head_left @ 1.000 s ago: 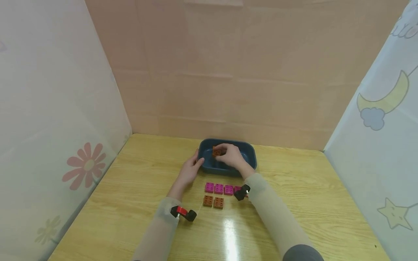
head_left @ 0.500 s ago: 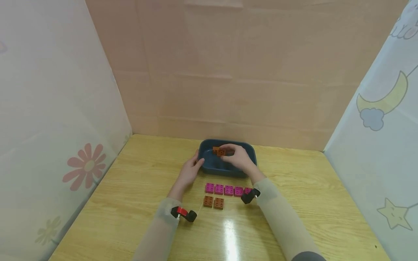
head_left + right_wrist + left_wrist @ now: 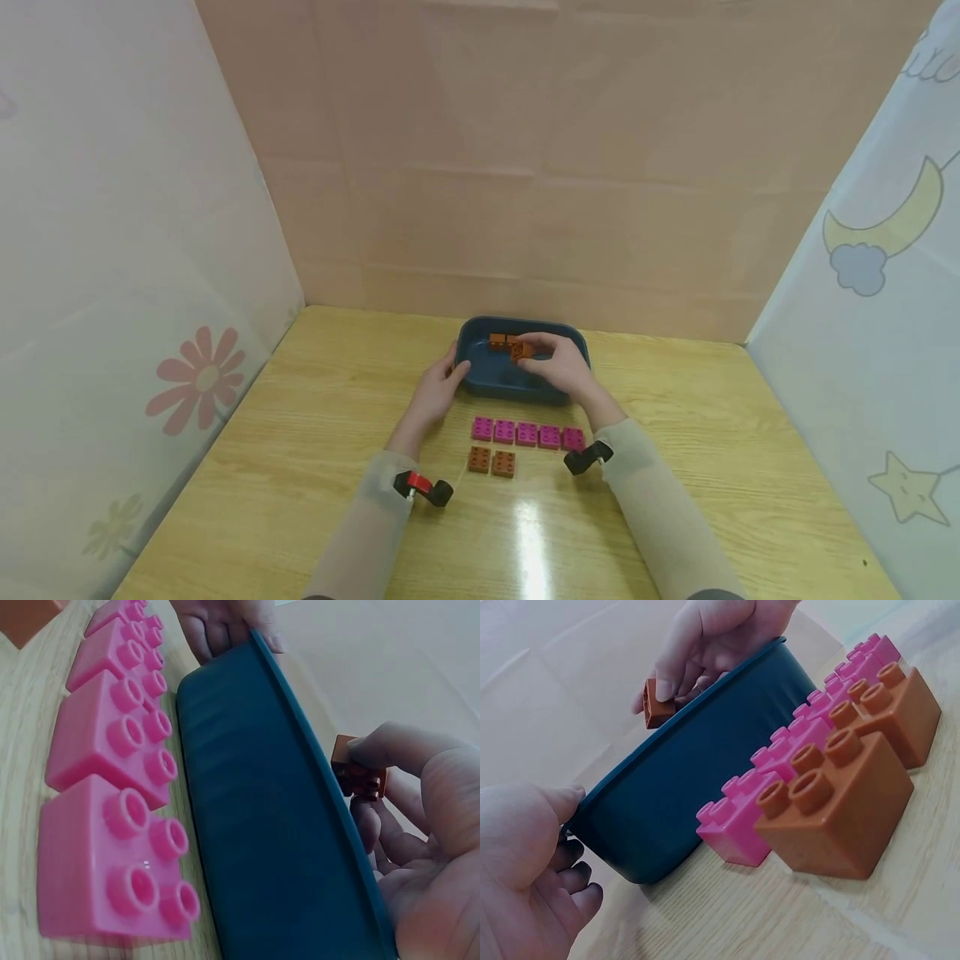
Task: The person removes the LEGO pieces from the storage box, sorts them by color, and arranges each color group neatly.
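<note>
A dark blue tub [image 3: 517,392] stands on the table. My left hand [image 3: 437,389] grips its left end, thumb over the rim and fingers outside the wall, as the left wrist view shows. My right hand [image 3: 558,364] is over the tub and pinches an orange-brown toy building brick [image 3: 521,353] between thumb and fingers. In the left wrist view this held brick [image 3: 658,703] shows above the rim. Two more orange-brown bricks [image 3: 497,341] lie along the tub's far side, one partly hidden by the right hand.
In front of the tub runs a row of several pink bricks [image 3: 527,434], studs up. Nearer to me, two orange-brown bricks [image 3: 480,459] sit side by side at the row's left. A paper-covered wall [image 3: 525,208] rises behind the table [image 3: 360,400].
My right hand has moved to the right within the tub, carrying its brick. A second brick by the far wall and the pink row's right end now show. The left hand keeps its hold.
</note>
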### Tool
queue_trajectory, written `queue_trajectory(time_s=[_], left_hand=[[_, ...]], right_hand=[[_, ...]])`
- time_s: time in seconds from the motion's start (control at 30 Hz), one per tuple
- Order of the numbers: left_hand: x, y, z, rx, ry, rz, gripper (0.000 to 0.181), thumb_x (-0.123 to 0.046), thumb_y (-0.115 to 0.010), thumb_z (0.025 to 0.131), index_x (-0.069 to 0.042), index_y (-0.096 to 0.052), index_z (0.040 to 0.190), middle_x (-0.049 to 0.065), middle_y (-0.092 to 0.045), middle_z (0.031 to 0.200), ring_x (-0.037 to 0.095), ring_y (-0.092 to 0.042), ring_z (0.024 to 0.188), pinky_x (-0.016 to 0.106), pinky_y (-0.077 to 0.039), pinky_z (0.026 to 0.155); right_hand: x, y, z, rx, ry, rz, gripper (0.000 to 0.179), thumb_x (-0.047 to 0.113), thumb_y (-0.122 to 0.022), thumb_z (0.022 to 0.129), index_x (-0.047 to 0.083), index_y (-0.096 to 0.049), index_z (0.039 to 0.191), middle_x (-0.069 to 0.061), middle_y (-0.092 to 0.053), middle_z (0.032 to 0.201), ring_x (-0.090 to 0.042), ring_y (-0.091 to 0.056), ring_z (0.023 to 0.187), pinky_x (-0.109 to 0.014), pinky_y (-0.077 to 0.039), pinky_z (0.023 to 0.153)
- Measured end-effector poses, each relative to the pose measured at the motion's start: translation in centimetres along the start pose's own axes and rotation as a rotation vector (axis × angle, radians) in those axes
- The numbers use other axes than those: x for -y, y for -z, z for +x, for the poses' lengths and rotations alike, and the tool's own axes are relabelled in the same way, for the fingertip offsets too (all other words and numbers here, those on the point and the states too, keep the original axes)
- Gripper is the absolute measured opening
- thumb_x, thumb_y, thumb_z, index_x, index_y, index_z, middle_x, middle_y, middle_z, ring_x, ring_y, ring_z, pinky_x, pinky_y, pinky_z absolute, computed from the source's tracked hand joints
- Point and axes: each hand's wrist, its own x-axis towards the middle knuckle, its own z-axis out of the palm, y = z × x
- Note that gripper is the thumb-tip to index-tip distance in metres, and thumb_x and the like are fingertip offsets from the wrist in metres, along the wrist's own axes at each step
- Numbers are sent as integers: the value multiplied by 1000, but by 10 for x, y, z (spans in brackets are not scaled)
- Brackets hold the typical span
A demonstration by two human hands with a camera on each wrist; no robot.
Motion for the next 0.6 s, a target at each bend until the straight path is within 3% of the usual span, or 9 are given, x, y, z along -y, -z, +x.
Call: queue_trajectory(time_s=[0.33, 0.6], left_hand=[[0, 0, -1, 1, 5, 12, 69, -40, -51, 115, -10, -24, 171, 10, -26, 174, 35, -29, 158, 51, -28, 128], [-3, 1, 0, 1, 14, 6, 67, -36, -52, 115, -8, -24, 170, 10, -26, 174, 35, -28, 159, 51, -27, 128]], right_hand=[[-1, 6, -11, -7, 15, 58, 52, 18, -82, 96, 9, -67, 145, -12, -64, 145, -40, -61, 130, -58, -57, 100], [-4, 8, -22, -33, 23, 77, 50, 17, -82, 97, 7, -66, 142, -14, -66, 139, -36, -62, 127, -56, -56, 102]])
